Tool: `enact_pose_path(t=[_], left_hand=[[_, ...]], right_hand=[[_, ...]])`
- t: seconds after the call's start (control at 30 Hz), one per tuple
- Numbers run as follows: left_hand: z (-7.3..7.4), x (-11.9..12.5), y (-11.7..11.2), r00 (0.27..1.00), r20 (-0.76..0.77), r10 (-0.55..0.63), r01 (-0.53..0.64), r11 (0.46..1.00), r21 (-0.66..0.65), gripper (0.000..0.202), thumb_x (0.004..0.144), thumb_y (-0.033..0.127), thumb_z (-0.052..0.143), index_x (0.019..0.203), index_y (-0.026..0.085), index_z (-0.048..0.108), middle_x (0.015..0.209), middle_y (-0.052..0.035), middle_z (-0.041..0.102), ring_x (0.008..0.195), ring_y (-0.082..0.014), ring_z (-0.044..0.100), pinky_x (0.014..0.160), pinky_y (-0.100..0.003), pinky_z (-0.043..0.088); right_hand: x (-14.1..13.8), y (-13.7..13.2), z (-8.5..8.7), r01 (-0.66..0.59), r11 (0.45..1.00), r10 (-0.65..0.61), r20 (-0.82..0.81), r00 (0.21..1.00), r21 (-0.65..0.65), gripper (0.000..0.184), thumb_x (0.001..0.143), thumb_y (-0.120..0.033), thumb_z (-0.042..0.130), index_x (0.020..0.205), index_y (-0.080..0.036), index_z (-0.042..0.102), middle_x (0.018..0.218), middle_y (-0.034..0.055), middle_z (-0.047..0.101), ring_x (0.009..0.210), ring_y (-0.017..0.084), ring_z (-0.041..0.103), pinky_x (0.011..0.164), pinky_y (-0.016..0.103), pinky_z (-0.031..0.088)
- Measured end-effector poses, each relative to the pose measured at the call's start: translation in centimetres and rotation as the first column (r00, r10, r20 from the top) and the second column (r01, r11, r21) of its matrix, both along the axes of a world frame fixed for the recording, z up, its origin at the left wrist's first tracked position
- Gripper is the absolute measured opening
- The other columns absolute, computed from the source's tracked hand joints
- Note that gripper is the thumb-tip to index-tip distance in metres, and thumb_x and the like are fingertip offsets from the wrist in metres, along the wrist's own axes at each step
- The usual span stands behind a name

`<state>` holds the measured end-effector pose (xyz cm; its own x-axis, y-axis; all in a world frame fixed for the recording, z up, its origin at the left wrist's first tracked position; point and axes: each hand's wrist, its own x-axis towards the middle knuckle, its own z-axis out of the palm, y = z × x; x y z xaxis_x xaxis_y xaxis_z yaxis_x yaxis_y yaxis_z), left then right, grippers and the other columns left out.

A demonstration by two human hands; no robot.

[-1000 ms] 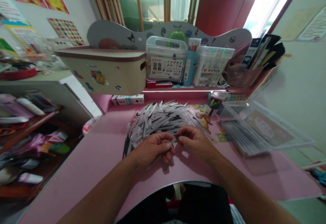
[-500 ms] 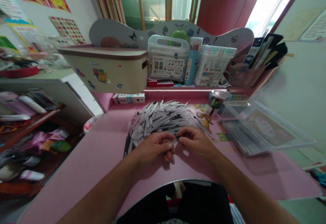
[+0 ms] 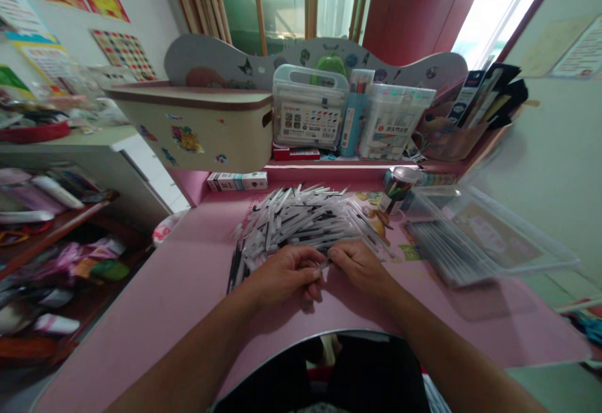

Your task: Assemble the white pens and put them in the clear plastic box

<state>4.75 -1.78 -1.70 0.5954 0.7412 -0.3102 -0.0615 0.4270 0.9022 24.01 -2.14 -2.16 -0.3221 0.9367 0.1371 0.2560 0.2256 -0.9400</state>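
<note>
Both of my hands meet at the near edge of a big pile of white and black pens (image 3: 301, 219) on a pink desk (image 3: 179, 294). My left hand (image 3: 285, 272) is curled round a thin pen (image 3: 323, 264), whose pale tip shows between the two hands. My right hand (image 3: 360, 266) pinches that same pen's end with thumb and fingers. Most of the pen is hidden inside my left fist. The hands rest low, just above the desk top.
A clear plastic tray (image 3: 475, 237) with pens laid in rows lies at the right, beside a small tin (image 3: 396, 188). Marker cases (image 3: 308, 109) and a cream box (image 3: 195, 125) stand on the rear shelf. Cluttered shelves (image 3: 51, 225) fill the left side.
My hands have closed in on each other and dropped slightly toward the desk; the exposed length of pen between them is shorter than a second ago.
</note>
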Motion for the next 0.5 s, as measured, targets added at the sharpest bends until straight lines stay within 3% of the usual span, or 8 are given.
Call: enact_pose_path(t=[0.1,0.17,0.23,0.37,0.5], left_hand=[[-0.42,-0.1,0.14,1.0,0.023,0.016,-0.015,1.0,-0.007,0.035,0.072,0.026,0.075,0.099,0.015,0.057,0.061,0.0003,0.066,0.043,-0.0123,0.058,0.046,-0.028,0.053],[-0.69,-0.19,0.22,0.999,0.044,0.026,-0.026,1.0,-0.007,0.035,0.072,0.027,0.076,0.1,0.015,0.057,0.063,-0.0002,0.066,0.044,-0.0123,0.058,0.046,-0.029,0.053],[-0.8,-0.26,0.26,0.998,0.057,0.032,-0.032,0.999,-0.005,0.034,0.073,0.026,0.075,0.1,0.016,0.057,0.062,0.0002,0.066,0.044,-0.0127,0.058,0.046,-0.029,0.053],[-0.52,-0.3,0.24,1.0,0.007,0.009,-0.009,1.0,0.018,0.03,0.074,0.026,0.073,0.097,0.015,0.057,0.055,-0.0002,0.065,0.042,-0.0135,0.058,0.046,-0.027,0.051],[-0.31,-0.2,0.07,1.0,-0.004,-0.005,0.005,1.0,0.026,0.03,0.075,0.026,0.071,0.098,0.015,0.056,0.054,-0.0005,0.065,0.041,-0.0134,0.056,0.046,-0.028,0.051]], right_hand=[[0.06,-0.12,-0.55,-0.012,0.992,-0.005,-0.141,0.99,-0.123,0.031,0.092,-0.044,0.051,0.073,-0.019,0.053,0.061,-0.0024,0.05,0.055,0.011,0.047,0.05,0.024,0.035],[0.06,-0.28,-0.87,-0.068,0.979,0.018,-0.25,0.968,-0.193,0.021,0.086,-0.04,0.06,0.091,-0.02,0.056,0.07,-0.0021,0.057,0.058,0.012,0.053,0.05,0.023,0.038],[-0.01,-0.42,-1.01,-0.1,0.97,0.032,-0.293,0.956,-0.221,0.022,0.082,-0.034,0.064,0.097,-0.021,0.056,0.074,-0.002,0.06,0.06,0.012,0.056,0.051,0.022,0.04],[-0.18,-0.4,-0.6,-0.027,0.98,-0.008,-0.174,0.985,-0.197,0.009,0.083,-0.028,0.06,0.081,-0.019,0.057,0.067,-0.002,0.059,0.058,0.012,0.055,0.052,0.022,0.039],[-0.07,-0.19,-0.19,0.024,0.996,-0.025,-0.009,1.0,-0.081,0.031,0.087,-0.033,0.056,0.061,-0.018,0.052,0.057,-0.0022,0.051,0.055,0.011,0.049,0.051,0.023,0.035]])
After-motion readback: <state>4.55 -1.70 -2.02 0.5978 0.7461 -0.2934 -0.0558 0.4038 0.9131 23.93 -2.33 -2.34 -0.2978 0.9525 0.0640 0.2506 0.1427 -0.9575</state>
